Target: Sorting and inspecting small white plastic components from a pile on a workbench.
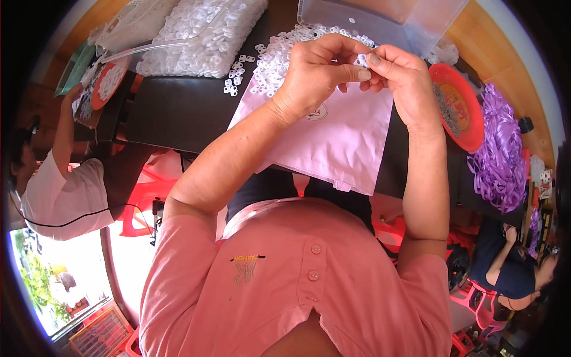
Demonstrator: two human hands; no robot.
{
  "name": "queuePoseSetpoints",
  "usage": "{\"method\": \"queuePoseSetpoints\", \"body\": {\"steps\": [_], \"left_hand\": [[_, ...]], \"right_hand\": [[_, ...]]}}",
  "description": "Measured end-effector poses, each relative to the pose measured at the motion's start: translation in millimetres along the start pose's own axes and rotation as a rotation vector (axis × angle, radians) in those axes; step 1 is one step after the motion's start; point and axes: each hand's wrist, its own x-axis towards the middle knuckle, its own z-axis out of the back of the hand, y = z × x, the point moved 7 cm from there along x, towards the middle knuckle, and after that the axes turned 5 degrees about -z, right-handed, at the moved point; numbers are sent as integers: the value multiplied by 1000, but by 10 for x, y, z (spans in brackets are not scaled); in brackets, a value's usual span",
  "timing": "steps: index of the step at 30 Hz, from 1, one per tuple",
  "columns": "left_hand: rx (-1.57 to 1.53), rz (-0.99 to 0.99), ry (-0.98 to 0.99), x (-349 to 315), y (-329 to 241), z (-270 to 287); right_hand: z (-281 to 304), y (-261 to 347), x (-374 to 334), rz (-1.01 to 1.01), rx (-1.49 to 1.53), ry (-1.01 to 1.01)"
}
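Note:
Over the far edge of a pink cloth point(351, 140), my two hands meet with bent fingers. My right hand point(410, 80) pinches a small white plastic piece point(360, 60) under its thumb. Against it, my left hand point(318, 71) is closed, thumb and fingers pressed together; what its fingertips grip is partly hidden. Just beyond my left hand spreads a loose pile of similar white pieces point(275, 62), some with dark centres. A few strays point(234, 83) lie left of the pile on the dark table point(172, 116).
A clear bag of white pieces point(205, 44) lies at the far left. Behind the pile stands a clear plastic bin point(392, 27). To the right are a red plate point(473, 128) with small metal bits and purple ribbons point(499, 154). Other people sit on both sides.

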Motion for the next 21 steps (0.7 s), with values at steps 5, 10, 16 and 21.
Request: {"method": "queuePoseSetpoints", "body": {"steps": [5,10,16,21], "left_hand": [[2,-15,-35,-4,-3,10],[37,-24,-12,-25,-42,17],[18,-3,-9,-33,2,-10],[30,0,2,-47,-8,-32]], "right_hand": [[-9,54,-22,-59,18,15],[-14,79,-56,-99,14,27],[24,-32,-105,-67,42,9],[36,-21,-126,20,19,-30]]}}
